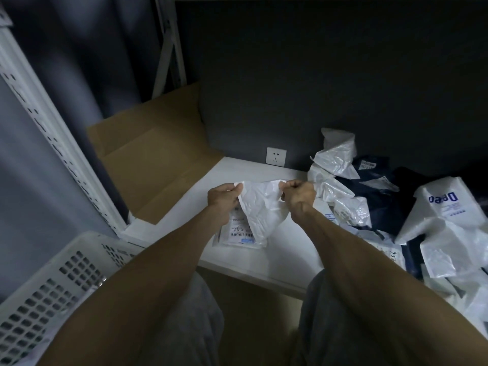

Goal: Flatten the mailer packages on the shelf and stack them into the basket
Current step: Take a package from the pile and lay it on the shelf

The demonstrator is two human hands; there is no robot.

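Observation:
A crumpled white mailer (260,207) hangs just above the white shelf (280,249), stretched between both hands. My left hand (223,200) pinches its upper left corner and my right hand (299,194) grips its upper right corner. Below it, a flat white mailer with a barcode label (237,233) lies on the shelf. A pile of white and dark blue mailers (390,204) covers the shelf's right side. The white perforated basket (60,283) stands at the lower left, with something pale lying inside it.
A flattened brown cardboard sheet (153,154) lies on the shelf's left part and leans against the back. A white wall socket (276,156) sits on the dark back wall. A white perforated shelf upright (52,133) runs down the left.

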